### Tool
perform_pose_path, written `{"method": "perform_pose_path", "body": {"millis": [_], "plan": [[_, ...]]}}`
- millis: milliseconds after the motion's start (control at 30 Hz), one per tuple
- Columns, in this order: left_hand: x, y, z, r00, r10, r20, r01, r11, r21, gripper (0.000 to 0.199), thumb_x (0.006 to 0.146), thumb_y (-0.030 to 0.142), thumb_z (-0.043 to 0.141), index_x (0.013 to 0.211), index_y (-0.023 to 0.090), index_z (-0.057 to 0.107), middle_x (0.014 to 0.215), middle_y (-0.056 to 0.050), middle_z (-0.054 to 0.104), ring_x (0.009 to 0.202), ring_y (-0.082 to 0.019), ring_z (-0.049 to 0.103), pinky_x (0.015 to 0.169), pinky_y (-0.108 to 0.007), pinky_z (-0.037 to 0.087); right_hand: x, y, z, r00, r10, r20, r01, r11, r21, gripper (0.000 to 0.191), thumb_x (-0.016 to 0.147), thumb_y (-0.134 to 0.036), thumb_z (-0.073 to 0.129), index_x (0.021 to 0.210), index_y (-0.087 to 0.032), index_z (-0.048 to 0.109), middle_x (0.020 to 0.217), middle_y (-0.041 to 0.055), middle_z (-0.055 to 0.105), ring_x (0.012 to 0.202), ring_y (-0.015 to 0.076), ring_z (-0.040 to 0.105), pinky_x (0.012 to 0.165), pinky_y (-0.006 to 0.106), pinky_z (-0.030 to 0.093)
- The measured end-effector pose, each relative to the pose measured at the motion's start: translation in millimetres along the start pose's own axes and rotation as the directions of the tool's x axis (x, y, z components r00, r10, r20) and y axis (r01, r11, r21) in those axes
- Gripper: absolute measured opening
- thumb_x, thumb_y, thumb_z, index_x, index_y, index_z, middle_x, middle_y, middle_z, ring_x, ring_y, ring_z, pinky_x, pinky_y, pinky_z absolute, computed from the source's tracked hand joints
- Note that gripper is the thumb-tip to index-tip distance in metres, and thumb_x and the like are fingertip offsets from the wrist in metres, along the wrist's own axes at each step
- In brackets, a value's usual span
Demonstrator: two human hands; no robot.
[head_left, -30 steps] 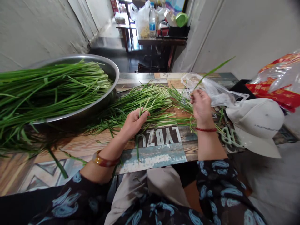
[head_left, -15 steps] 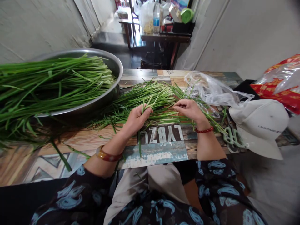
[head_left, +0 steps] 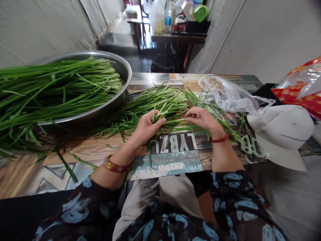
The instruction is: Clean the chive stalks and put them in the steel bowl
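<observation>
My left hand is closed round a few thin green stalks, their pale ends sticking up past the thumb. Just right of it, my right hand has its fingertips pinched at the tip of a pale stalk; what lies between them is too small to make out. Behind both hands a loose pile of green stalks lies on the patterned table. A large steel basin at the left holds a big heap of long green stalks.
Right of the pile lie a clear plastic bag, green-handled scissors and a white cap. A red and clear package is at the far right. Beyond stands a small table with a bottle.
My left thumb and fingers have shifted slightly around the stalks. My right hand's fingers have curled in a little more. The view has moved slightly.
</observation>
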State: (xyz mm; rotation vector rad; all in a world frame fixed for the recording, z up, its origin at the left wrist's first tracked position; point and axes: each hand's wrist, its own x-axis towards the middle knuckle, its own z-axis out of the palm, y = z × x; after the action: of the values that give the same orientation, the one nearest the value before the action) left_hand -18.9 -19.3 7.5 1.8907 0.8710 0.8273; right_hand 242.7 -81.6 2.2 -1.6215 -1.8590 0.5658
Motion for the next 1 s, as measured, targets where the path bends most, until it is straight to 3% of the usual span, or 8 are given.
{"method": "perform_pose_path", "body": {"millis": [167, 300, 433, 533, 667, 767, 867, 1000], "plan": [[-0.4, -1.6, 0.4, 0.999, -0.026, -0.036, 0.024, 0.998, -0.062, 0.028, 0.086, 0.043, 0.059, 0.084, 0.015, 0.066, 0.066, 0.002, 0.053, 0.063, -0.011, 0.045, 0.059, -0.024, 0.037, 1.3, -5.8, -1.1, 0.974, 0.121, -0.192, -0.048, 0.937, 0.346, 0.014, 0.083, -0.033, 0.067, 0.082, -0.019, 0.07, 0.078, 0.0002, 0.065, 0.07, 0.0126, 0.056, 0.067, 0.027, 0.043], [-1.1, -2.0, 1.0, 0.997, -0.068, -0.043, 0.061, 0.989, -0.132, 0.037, 0.087, 0.048, 0.058, 0.096, 0.015, 0.072, 0.077, -0.004, 0.067, 0.065, -0.012, 0.052, 0.059, -0.024, 0.04, 1.7, -14.9, 3.5, 0.965, 0.154, -0.21, -0.015, 0.837, 0.546, 0.017, 0.081, -0.036, 0.07, 0.083, -0.02, 0.069, 0.077, -0.0009, 0.065, 0.071, 0.0116, 0.055, 0.069, 0.026, 0.045], [-2.0, 0.3, 0.7, 0.998, -0.047, 0.047, 0.053, 0.987, -0.15, 0.038, 0.088, 0.045, 0.058, 0.102, 0.014, 0.075, 0.096, -0.009, 0.074, 0.079, -0.016, 0.061, 0.069, -0.027, 0.046, 1.2, -21.6, 9.8, 0.978, 0.115, -0.173, 0.025, 0.762, 0.647, 0.018, 0.079, -0.039, 0.072, 0.085, -0.022, 0.071, 0.083, 0.0008, 0.067, 0.077, 0.0136, 0.06, 0.072, 0.027, 0.05], [-3.1, 2.5, 0.2, 0.988, -0.022, 0.154, 0.037, 0.995, -0.097, 0.036, 0.088, 0.046, 0.058, 0.095, 0.015, 0.076, 0.092, -0.007, 0.075, 0.081, -0.018, 0.062, 0.072, -0.027, 0.047, 1.3, -21.9, 13.8, 0.986, 0.099, -0.136, 0.018, 0.743, 0.669, 0.02, 0.079, -0.041, 0.074, 0.087, -0.023, 0.073, 0.088, 0.0016, 0.069, 0.08, 0.0145, 0.062, 0.075, 0.028, 0.052], [-4.7, 5.4, -0.2, 0.972, -0.043, 0.229, 0.062, 0.995, -0.077, 0.036, 0.085, 0.047, 0.062, 0.08, 0.014, 0.072, 0.07, -0.002, 0.067, 0.063, -0.012, 0.053, 0.06, -0.024, 0.041, 1.8, -21.8, 16.7, 0.987, 0.088, -0.133, 0.021, 0.756, 0.654, 0.021, 0.08, -0.042, 0.073, 0.091, -0.024, 0.074, 0.092, 0.002, 0.071, 0.082, 0.0148, 0.064, 0.078, 0.029, 0.053], [-5.3, 6.0, -0.2, 0.98, -0.055, 0.192, 0.064, 0.997, -0.041, 0.037, 0.083, 0.046, 0.064, 0.066, 0.013, 0.066, 0.057, 0.001, 0.054, 0.055, -0.009, 0.042, 0.053, -0.022, 0.033, 2.0, -25.2, 17.1, 0.991, 0.079, -0.107, 0.005, 0.785, 0.62, 0.021, 0.081, -0.04, 0.072, 0.092, -0.023, 0.074, 0.09, 0.002, 0.071, 0.08, 0.0146, 0.064, 0.076, 0.029, 0.053], [-5.1, 4.7, 0.0, 0.984, -0.074, 0.16, 0.076, 0.997, -0.009, 0.038, 0.084, 0.047, 0.063, 0.064, 0.013, 0.063, 0.055, 0.002, 0.048, 0.054, -0.009, 0.038, 0.051, -0.022, 0.029, 2.6, -29.8, 17.8, 0.997, 0.055, -0.061, -0.014, 0.844, 0.537, 0.02, 0.078, -0.038, 0.074, 0.091, -0.022, 0.074, 0.085, 0.0023, 0.07, 0.073, 0.0145, 0.062, 0.069, 0.029, 0.051], [-4.4, 4.3, -0.3, 0.988, -0.047, 0.147, 0.044, 0.999, 0.025, 0.036, 0.084, 0.046, 0.061, 0.069, 0.013, 0.064, 0.058, 0.002, 0.048, 0.057, -0.009, 0.04, 0.053, -0.022, 0.03, 4.9, -34.6, 24.0, 0.99, -0.002, -0.14, 0.066, 0.888, 0.455, 0.017, 0.076, -0.036, 0.075, 0.083, -0.021, 0.073, 0.081, 0.0023, 0.068, 0.07, 0.0137, 0.058, 0.065, 0.028, 0.046]]}}
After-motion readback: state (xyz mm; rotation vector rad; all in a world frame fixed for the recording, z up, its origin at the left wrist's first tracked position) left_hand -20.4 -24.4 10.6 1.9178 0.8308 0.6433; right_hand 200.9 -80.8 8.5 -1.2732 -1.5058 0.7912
